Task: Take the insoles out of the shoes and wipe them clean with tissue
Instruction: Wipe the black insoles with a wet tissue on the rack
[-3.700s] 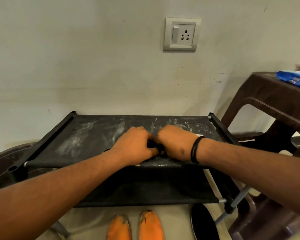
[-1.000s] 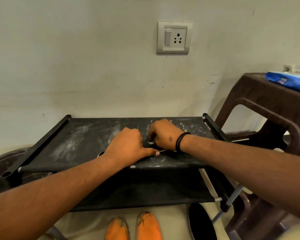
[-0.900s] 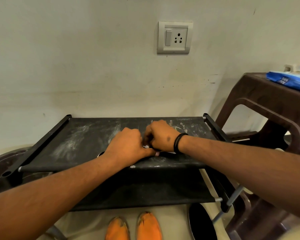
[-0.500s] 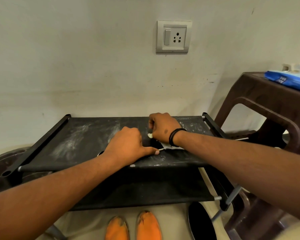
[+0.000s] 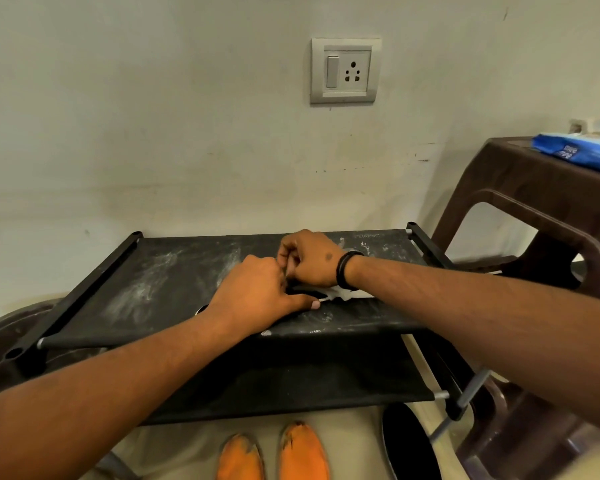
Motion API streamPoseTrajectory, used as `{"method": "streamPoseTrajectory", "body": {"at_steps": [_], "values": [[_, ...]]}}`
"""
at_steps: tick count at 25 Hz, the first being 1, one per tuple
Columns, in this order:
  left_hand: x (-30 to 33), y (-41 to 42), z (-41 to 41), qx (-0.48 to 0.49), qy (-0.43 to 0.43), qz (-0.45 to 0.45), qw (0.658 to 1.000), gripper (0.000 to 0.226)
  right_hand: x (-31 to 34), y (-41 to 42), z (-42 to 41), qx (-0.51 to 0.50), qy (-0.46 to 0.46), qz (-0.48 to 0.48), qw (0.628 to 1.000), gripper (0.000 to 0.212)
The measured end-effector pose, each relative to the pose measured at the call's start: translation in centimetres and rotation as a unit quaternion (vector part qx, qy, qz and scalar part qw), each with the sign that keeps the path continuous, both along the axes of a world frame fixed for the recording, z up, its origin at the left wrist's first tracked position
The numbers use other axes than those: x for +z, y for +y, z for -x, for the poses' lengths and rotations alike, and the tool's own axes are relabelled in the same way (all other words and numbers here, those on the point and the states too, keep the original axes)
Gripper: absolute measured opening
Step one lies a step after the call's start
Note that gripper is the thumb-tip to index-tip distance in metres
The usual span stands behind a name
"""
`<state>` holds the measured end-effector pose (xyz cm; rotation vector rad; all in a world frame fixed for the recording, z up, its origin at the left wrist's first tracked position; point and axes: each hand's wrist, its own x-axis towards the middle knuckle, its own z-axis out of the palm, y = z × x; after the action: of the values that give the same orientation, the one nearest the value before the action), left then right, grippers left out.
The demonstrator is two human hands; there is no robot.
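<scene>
Right hand (image 5: pixel 310 259) fisted, fingers curled tight around a wad of white tissue (image 5: pixel 343 293), with a ragged tail of it showing below the wrist. Bearing down on the dark insole (image 5: pixel 300 289), mid-wipe by the look of it. Left hand (image 5: pixel 257 296) touching the right, knuckles bent down onto the near end of the same insole, thumb stretched flat along it; impossible to tell from above whether pinching its edge or only pinning it. Insole itself lying on the dusty top shelf of the black rack (image 5: pixel 153 282), mostly hidden under both hands and hard to separate from the black fabric. Further out: a second dark insole (image 5: pixel 406 441) on the floor by the rack's right leg, a pair of orange shoes (image 5: pixel 303 448) below the front edge, a blue tissue pack (image 5: pixel 579 152) on the brown stool (image 5: pixel 534 209) to the right. Likely troubles: thin tissue shredding under hard rubbing and leaving lint; white dust from the shelf picked up again by the freshly wiped face if slid or flipped there; the insole skidding off the sagging front edge if held too lightly; only one insole cleaned, with the floor one forgotten.
</scene>
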<state>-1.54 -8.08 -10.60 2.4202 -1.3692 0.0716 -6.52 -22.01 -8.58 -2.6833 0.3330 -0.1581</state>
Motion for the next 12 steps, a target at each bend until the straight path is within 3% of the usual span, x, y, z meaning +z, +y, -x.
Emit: {"method": "streamPoseTrajectory", "body": {"at_steps": [3,7,10,12], "values": [[-0.3,-0.1,-0.3,0.015,0.007,-0.007,1.0,0.066,0.2,-1.4,0.2,-0.048,-0.009,0.112,0.993,0.02],[-0.2,0.0,-0.2,0.01,0.008,-0.004,1.0,0.066,-0.3,-1.0,1.6,0.039,0.012,0.008,0.999,0.023],[-0.2,0.1,-0.2,0.023,0.024,-0.007,0.999,0.072,0.4,-2.8,2.6,-0.004,0.001,0.085,0.996,0.024],[-0.2,0.1,-0.1,0.024,0.019,-0.013,0.999,0.07,1.0,-3.1,4.1,0.027,0.043,-0.022,0.998,0.029]]}}
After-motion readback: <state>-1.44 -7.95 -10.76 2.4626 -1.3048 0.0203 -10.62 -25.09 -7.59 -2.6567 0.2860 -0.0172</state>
